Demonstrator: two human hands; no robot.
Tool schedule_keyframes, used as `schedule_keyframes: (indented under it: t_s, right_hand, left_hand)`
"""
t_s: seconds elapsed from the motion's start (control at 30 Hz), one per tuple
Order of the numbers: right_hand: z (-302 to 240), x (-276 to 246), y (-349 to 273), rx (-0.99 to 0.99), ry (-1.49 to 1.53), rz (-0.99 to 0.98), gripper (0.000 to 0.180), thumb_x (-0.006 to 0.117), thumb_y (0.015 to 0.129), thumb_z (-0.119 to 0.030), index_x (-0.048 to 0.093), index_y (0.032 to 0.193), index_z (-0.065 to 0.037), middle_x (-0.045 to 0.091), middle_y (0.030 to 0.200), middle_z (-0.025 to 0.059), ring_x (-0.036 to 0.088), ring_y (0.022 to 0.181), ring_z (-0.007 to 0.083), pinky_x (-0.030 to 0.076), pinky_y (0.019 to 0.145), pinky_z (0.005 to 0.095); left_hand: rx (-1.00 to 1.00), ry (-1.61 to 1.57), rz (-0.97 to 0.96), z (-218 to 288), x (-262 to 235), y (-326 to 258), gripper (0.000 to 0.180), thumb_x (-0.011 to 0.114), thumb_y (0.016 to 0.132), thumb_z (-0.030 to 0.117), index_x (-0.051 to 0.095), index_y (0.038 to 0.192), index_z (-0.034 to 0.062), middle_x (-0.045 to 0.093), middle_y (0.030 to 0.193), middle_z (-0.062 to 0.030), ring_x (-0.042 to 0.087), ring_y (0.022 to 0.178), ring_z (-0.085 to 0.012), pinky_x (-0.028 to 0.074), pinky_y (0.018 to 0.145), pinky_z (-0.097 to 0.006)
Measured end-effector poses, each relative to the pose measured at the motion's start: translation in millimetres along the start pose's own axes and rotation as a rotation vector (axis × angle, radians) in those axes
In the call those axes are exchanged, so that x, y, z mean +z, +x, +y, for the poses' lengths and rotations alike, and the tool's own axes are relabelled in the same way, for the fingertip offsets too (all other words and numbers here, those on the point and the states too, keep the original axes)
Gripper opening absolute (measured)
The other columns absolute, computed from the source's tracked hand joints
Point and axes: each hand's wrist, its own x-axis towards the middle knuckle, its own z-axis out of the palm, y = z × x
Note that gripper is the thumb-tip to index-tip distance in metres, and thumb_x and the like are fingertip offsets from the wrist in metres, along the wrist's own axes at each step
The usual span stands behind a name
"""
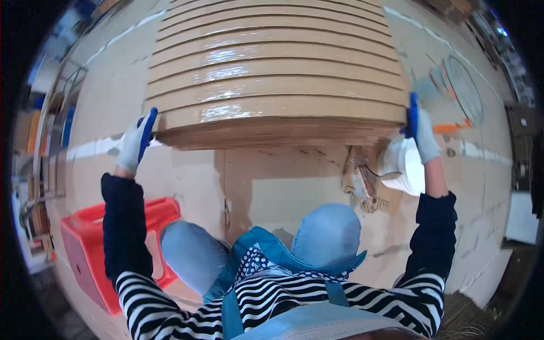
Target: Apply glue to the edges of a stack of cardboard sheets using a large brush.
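Observation:
Before me lies a long row of overlapping tan boards [277, 54], stepped like shingles, with glossy light streaks on them. The nearest tan board [317, 109] has a brown front edge that looks blurred. My left hand [135, 143], in a white glove with a blue palm, grips that board's left end. At its right end, my right hand [420, 129] in a matching glove holds on, fingers pressed against the side. Both arms reach wide and forward. The fingers' undersides are hidden.
A red plastic stool [90, 249] stands by my left forearm. Near my right wrist are a white bucket [403, 164] and a crumpled brown package [362, 184]. Farther right is a blurred clear round container [462, 90] by an orange strip. A metal rack [59, 113] stands far left.

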Motion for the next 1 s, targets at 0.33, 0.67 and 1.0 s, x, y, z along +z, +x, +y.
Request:
schedule_keyframes:
  t_s: [0.33,0.67,1.0]
  right_hand:
    - [-33,-45,-14,-0.663,-0.989,-0.032,0.03,0.042,0.09,-0.017,0.051,0.117,-0.005,0.056,0.072,0.0106,0.059,0.059,0.0202,0.046,0.048,0.0308]
    - [-3,25,11,-0.825,0.04,0.424,0.025,0.045,0.091,-0.021,0.059,0.095,-0.001,0.062,0.084,0.015,0.052,0.065,0.0285,0.042,0.064,0.0349]
    - [-8,20,28,-0.404,-0.108,0.336,0.03,0.048,0.089,-0.027,0.06,0.087,0.0,0.06,0.073,0.0123,0.051,0.061,0.0218,0.044,0.063,0.0338]
  left_hand:
    - [0.019,0.696,0.055,51,-38,-1,0.046,0.049,0.085,0.014,0.041,0.131,0.0136,0.057,0.079,-0.0146,0.057,0.065,-0.0268,0.046,0.059,-0.036]
    - [0.367,-0.346,0.534,5,25,35,0.039,0.043,0.093,0.019,0.041,0.126,-0.0019,0.05,0.121,-0.0126,0.048,0.111,-0.0194,0.036,0.096,-0.032]
    - [0.276,0.013,0.468,-7,-14,64,0.039,0.043,0.093,0.028,0.048,0.122,0.002,0.058,0.103,-0.0073,0.057,0.088,-0.0139,0.046,0.077,-0.024]
